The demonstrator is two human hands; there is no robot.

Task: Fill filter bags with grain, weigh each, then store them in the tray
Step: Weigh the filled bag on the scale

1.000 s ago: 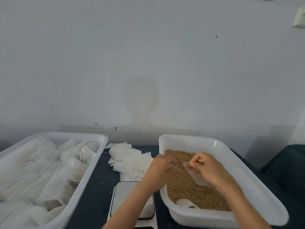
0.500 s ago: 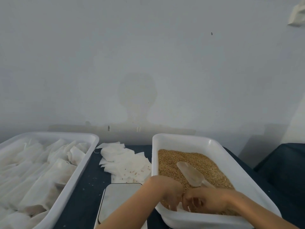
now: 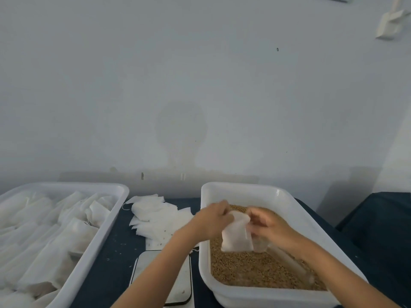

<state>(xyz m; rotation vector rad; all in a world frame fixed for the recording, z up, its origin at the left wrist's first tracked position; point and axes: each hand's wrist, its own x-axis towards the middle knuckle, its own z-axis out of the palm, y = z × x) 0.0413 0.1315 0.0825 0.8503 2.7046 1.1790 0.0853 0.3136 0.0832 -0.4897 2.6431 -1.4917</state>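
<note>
A white filter bag (image 3: pixel 236 236) hangs upright over the brown grain (image 3: pixel 255 271) in the white grain tub (image 3: pixel 244 189). My left hand (image 3: pixel 213 221) pinches the bag's top left edge. My right hand (image 3: pixel 268 226) grips its top right edge, so both hands hold the bag's mouth. A clear plastic scoop (image 3: pixel 260 246) sits on the grain just right of the bag, under my right hand, blurred and partly hidden. The white storage tray (image 3: pixel 121 196) at the left holds several bags.
A loose stack of empty filter bags (image 3: pixel 155 215) lies on the dark table between the tray and the tub. The flat scale (image 3: pixel 164 276) sits in front of that stack, partly covered by my left forearm. A wall is close behind.
Both hands have come up from the near end of the tub with a filter bag and now hold it over the grain. The scoop is out of my right hand.
</note>
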